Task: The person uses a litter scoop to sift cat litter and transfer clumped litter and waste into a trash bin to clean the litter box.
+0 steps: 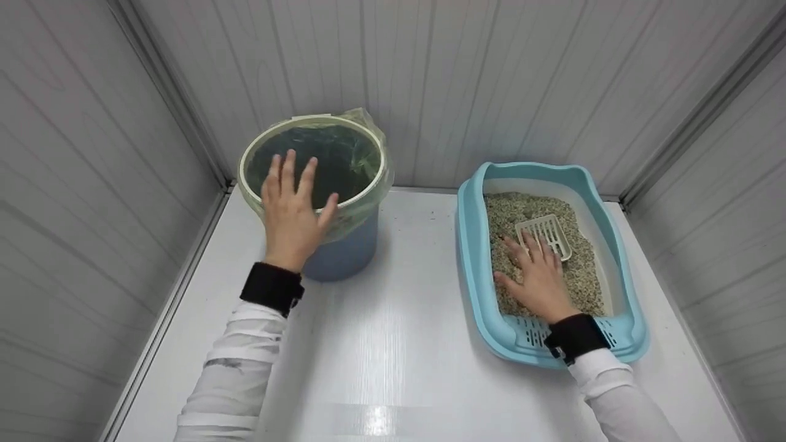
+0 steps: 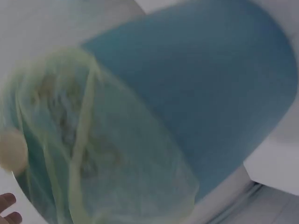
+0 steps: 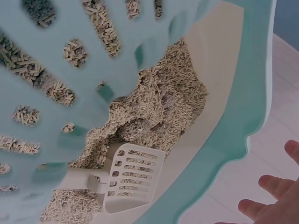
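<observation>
Glossy white surface (image 1: pixel 374 344) carries round blue bin (image 1: pixel 345 255) with translucent yellow liner (image 1: pixel 362 216); turquoise plastic tray (image 1: pixel 470 258) contains beige pellets (image 3: pixel 163 102), slotted cream scoop (image 3: pixel 134 178); left grip (image 1: pixel 293 215) spread wide near bin, right grip (image 1: pixel 539 276) spread over tray

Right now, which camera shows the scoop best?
The right wrist view: the scoop looks biggest there, with its slotted end uncovered. The head view shows it smaller, partly covered by the right hand. The left wrist view doesn't show it.
</observation>
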Demonstrator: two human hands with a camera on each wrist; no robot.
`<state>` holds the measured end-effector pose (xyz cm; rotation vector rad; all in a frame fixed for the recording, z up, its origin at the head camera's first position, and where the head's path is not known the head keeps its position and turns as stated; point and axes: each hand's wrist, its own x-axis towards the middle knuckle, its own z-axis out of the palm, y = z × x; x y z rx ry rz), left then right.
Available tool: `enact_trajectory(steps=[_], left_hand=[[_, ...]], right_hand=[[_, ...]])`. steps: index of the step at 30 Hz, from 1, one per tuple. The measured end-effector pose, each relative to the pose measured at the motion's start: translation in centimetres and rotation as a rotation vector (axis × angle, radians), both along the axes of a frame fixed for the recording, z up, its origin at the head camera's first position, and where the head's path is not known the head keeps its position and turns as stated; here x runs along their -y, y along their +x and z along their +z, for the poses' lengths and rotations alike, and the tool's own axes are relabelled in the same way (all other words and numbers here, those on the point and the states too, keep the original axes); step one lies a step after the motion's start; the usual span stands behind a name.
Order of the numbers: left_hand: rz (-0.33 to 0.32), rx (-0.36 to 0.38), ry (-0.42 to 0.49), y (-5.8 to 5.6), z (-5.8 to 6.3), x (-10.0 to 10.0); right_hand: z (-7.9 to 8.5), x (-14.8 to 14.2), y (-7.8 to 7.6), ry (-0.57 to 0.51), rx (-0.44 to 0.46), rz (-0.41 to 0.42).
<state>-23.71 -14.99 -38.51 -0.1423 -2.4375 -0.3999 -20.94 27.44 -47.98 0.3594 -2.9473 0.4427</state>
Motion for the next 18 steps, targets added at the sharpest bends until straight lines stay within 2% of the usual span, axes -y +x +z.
enact_trajectory(steps=[4, 8, 13, 18], left_hand=[[0.122, 0.115, 0.086, -1.3, 1.8, 2.7], [0.210, 0.230, 0.252, -2.1, 2.7, 4.7], [0.281, 0.387, 0.489, -2.7, 3.0, 6.0], [0.328, 0.506, 0.634, -3.1, 2.5, 6.3]], right_hand=[[-0.1, -0.5, -0.3, -0.002, 0.020, -0.018], [0.0, -1.4, -1.0, 0.010, 0.028, -0.033], [-0.2, -3.2, -1.9, 0.032, 0.010, -0.067], [-0.1, -5.6, -2.7, 0.048, 0.007, -0.121]])
